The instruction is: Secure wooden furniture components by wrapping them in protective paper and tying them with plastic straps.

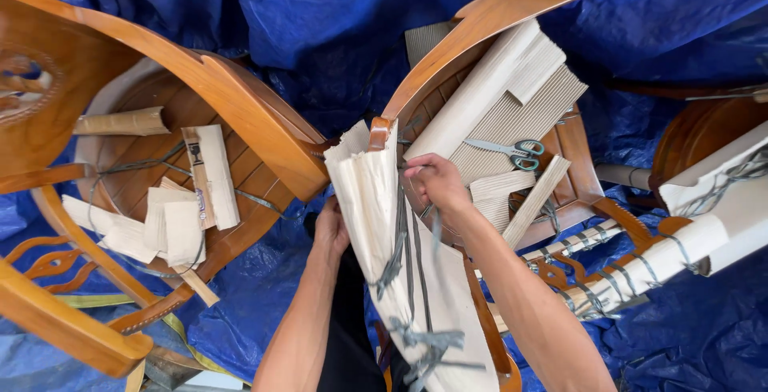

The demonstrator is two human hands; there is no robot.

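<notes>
Two bare hands work at a wooden chair arm sheathed in pale wrapping paper (376, 200), near the middle of the scene. The right hand (436, 182) has its fingers pinched shut on a grey strap (400, 240) running down the paper; the left hand (330, 228) presses the wrap's left edge, its fingers mostly hidden, so their grip cannot be told. Judging by the loose strap ends, the binding stage looks to be in hand, and pulling the strap taut would call for steady counter-pressure from the left. Scissors (512, 150) lie on corrugated cardboard (512, 112) on the far chair seat; blue tarpaulin (320, 16) covers the floor.
</notes>
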